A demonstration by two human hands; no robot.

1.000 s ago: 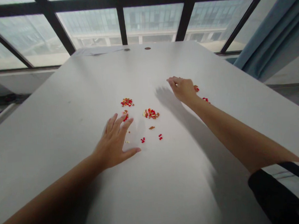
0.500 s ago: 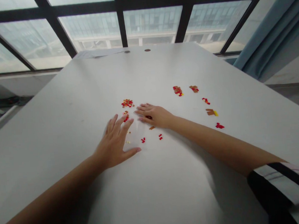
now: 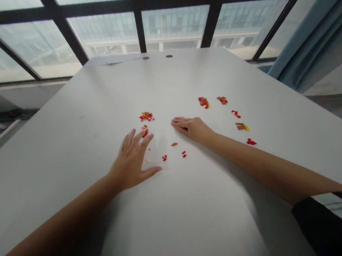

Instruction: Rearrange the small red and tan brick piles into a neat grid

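Observation:
My left hand (image 3: 129,162) is spread over the white table, its fingers apart and nothing gripped. Its fingertips are beside and partly over a small pile of red and tan pieces (image 3: 144,131). Near its thumb lie small red pieces (image 3: 164,158) and a few pale yellow bits (image 3: 146,160). My right hand (image 3: 193,128) rests low on the table to the right, fingers drawn together and pointing left; whatever is under them is hidden. Just below it are brown pieces (image 3: 174,144) and a red pair (image 3: 184,154).
A larger mixed pile (image 3: 146,116) lies beyond my left fingers. Sorted groups stand at the right: a red-brown cluster (image 3: 204,102), brown pieces (image 3: 222,100), brown and yellow strips (image 3: 241,127) and red ones (image 3: 251,142). Paper sheets (image 3: 104,61) lie at the table's far edge.
My right hand has moved right, away from my left hand, and its fingers have drawn closer together. The brown pieces below it show more fully. My left hand has barely moved.

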